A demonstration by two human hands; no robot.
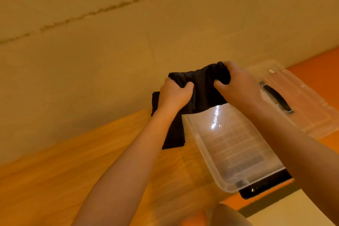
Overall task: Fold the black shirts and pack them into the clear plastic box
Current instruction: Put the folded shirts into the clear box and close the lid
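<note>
Up top, black shirt (201,93) bunched & creased, left hand (175,95) + right hand (236,86) each fisted on it.

Black shirt (201,86) hides most fingers (189,85) gripping it; a dark object (266,187) sits half-hidden beneath the clear box (225,185).

Box (233,152) on the desk (73,161), lid (300,97) lying behind it to the right, shirt (201,90) held above the box's far end, left hand (174,95) beside right hand (236,82), wall (110,51) behind.
</note>
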